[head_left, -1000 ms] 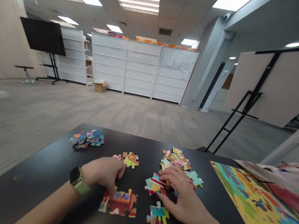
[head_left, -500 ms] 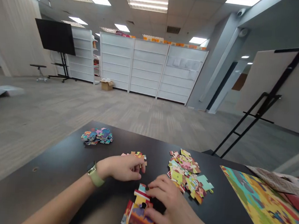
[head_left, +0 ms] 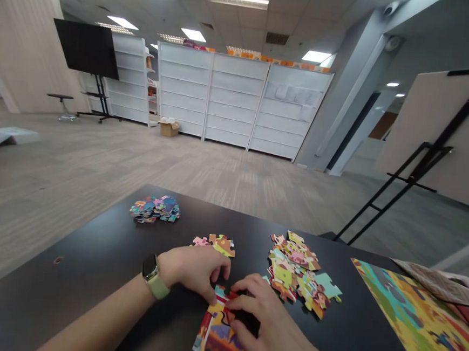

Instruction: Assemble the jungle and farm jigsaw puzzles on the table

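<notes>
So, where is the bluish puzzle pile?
In the head view, the bluish pile sits near the far left corner of the table, beyond the left hand.

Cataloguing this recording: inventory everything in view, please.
table: one, black, foreground
front puzzle pieces: several, multicoloured, front centre
left pile: one, bluish, table left
right pile: one, multicoloured, centre right
small cluster: one, yellowish, table centre
picture sheet: one, yellowish, table right
cloth: uncounted, pinkish, beside sheet
shelves: several, white, back
box: one, brown, before shelves
screen: one, black, left
stool: one, dark, left
board: one, pale, right
watch: one, green strap, left wrist
left hand, right hand: two, bare, front
</notes>
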Motion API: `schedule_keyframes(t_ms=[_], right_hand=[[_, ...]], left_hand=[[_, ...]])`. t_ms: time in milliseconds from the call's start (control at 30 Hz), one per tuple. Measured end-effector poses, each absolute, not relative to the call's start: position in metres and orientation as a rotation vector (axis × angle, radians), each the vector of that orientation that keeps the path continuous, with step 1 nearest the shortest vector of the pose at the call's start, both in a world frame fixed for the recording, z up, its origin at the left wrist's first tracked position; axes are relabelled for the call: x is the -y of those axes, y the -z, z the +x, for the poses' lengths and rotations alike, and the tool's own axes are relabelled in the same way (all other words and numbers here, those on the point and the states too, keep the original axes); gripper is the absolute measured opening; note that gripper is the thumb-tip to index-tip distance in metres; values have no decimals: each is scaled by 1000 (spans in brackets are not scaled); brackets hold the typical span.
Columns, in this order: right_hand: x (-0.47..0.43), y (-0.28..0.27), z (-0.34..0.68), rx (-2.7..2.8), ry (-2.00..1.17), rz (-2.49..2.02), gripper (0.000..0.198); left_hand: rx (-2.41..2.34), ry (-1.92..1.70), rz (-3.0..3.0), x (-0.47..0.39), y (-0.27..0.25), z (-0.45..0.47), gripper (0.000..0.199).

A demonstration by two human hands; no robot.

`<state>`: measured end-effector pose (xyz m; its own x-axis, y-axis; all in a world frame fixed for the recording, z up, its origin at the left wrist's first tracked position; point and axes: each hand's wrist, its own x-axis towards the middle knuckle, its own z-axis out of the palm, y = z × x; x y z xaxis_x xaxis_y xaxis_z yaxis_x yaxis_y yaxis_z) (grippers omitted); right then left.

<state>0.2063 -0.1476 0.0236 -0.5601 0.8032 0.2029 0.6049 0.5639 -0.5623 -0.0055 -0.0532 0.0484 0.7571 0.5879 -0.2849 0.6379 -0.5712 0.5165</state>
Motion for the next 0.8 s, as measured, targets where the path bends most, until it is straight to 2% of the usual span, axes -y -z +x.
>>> schedule_keyframes(t_ms=[333,467,800], right_hand=[[146,-18,204,2285,-569,-1109,22],[145,-20,205,2318,-527,-1082,15],[147,-46,236,2413,-541,-1141,15]], left_hand=[[-894,121,2312,54,-52,-7,41],[-890,120,2299,51,-47,-9,47],[-1031,129,2419,62,-46,-1,68]])
